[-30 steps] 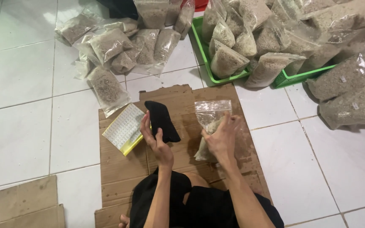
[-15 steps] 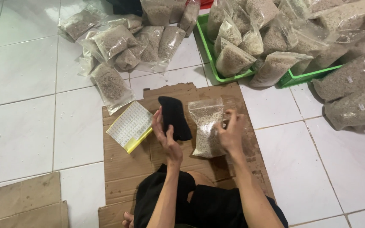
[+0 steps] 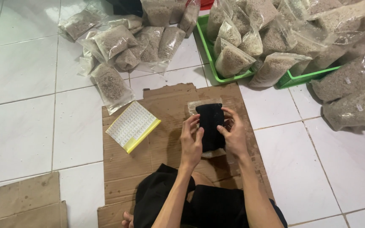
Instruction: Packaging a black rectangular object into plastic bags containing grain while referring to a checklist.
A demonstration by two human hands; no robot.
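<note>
Two hands are working one thing: a black cloth piece (image 3: 210, 126) is being held flat over a clear plastic bag (image 3: 203, 104), both over the cardboard sheet (image 3: 165, 126) on the tiled floor (image 3: 22, 105). The left hand (image 3: 191, 141) is gripping the cloth's left edge, while the right hand (image 3: 233, 135) is pinching its right edge, apparently keeping it squared against the bag beneath. Just left, a yellow-edged sheet of small stickers (image 3: 132, 124) is lying within reach. Further out, filled bags of grain-like material (image 3: 127, 42) are piling up on the floor, and more are crowding the green trays (image 3: 205, 46).
</note>
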